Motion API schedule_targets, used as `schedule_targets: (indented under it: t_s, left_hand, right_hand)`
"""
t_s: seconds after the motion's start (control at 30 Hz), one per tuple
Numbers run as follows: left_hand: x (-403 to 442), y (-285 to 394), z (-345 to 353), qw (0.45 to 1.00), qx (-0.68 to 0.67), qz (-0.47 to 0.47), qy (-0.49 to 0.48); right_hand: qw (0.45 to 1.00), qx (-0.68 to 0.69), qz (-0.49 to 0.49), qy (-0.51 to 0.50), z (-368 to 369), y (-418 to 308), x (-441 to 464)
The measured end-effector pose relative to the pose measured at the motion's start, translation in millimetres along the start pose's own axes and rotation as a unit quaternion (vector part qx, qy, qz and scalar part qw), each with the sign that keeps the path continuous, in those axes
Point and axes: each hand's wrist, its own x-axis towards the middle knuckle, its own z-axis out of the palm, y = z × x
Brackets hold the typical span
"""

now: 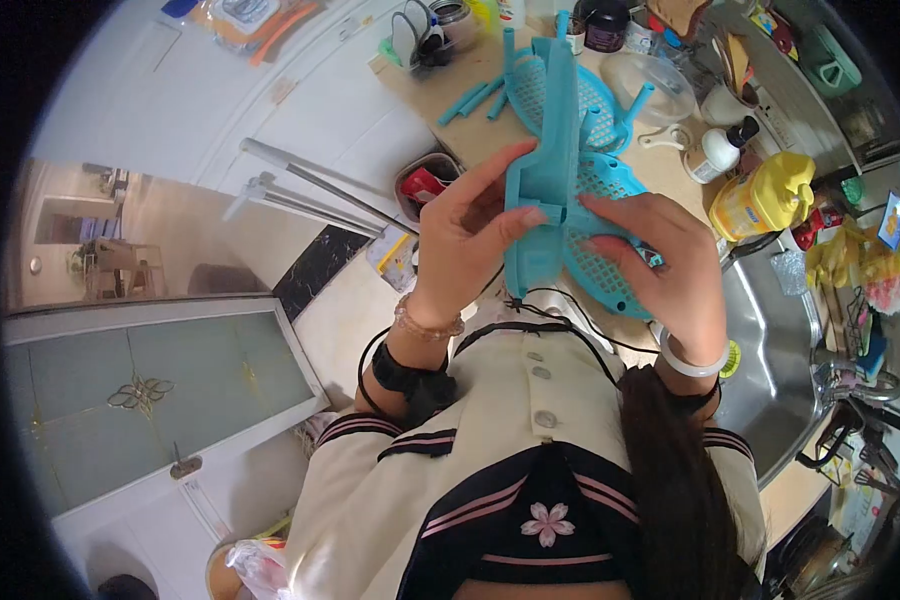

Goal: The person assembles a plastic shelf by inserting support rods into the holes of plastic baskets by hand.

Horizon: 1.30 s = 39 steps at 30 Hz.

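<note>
Both hands are raised in front of my chest around a long blue plastic rack piece (552, 120) with a solid, trough-like side. My left hand (467, 235) grips its left edge, fingers behind and thumb on a small socket near the middle. On the right side, my right hand (660, 250) has its fingers bent and closed against the same piece, fingertips by that socket. Just behind it are blue perforated shelves (610, 178) with short upright pegs. Several loose blue tubes (467, 103) lie on the wooden counter (410, 88) to the left.
On the right are a steel sink (770, 340), a yellow detergent bottle (765, 197) and a white pump bottle (715, 155). A clear plastic lid (650, 85) and jars stand at the back. A small bin (425, 185) sits left of the counter, near a glass-panelled door (150, 390).
</note>
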Motion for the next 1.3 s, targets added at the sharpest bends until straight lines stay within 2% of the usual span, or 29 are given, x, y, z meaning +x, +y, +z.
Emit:
schedule_targets:
  t_s: [0.1,0.2,0.23,0.33,0.5,0.63,0.93,1.03,1.13,1.3]
  left_hand:
    - [-0.6,3.4,3.3,0.999,0.007,-0.005,0.031]
    - [-1.3,4.3,4.7,0.998,0.020,-0.019,0.063]
    - [-1.4,4.8,6.0,0.996,0.021,-0.029,0.078]
    - [3.1,3.9,7.4,0.995,0.009,-0.029,0.100]
    - [5.4,5.2,8.1,0.994,-0.026,-0.023,0.106]
    - [5.9,7.5,4.5,0.994,-0.026,-0.006,0.106]
    - [1.8,3.4,-5.6,0.992,-0.041,-0.010,0.122]
    - [-0.4,3.9,-8.4,0.991,-0.050,-0.023,0.122]
    - [-1.7,6.3,-9.8,0.989,-0.057,-0.038,0.133]
    - [-2.2,12.3,-17.6,0.975,-0.138,-0.134,0.110]
  right_hand:
    - [0.996,0.069,0.008,0.050,-1.0,-3.8,4.5]
    - [0.924,0.306,-0.015,0.230,11.0,12.6,-0.5]
    - [0.903,0.305,0.004,0.303,12.5,5.1,-0.3]
    - [0.854,0.432,-0.040,0.288,10.9,15.6,-0.2]
    - [0.878,0.393,-0.012,0.273,30.0,12.8,4.4]
    - [0.856,0.446,-0.002,0.262,34.1,15.7,5.5]
    - [0.852,0.478,0.005,0.214,33.5,23.9,1.1]
    - [0.855,0.463,-0.020,0.234,35.0,17.1,4.4]
    - [0.881,0.427,-0.012,0.202,33.3,15.9,2.4]
    - [0.895,0.424,-0.002,0.138,28.4,15.9,1.2]
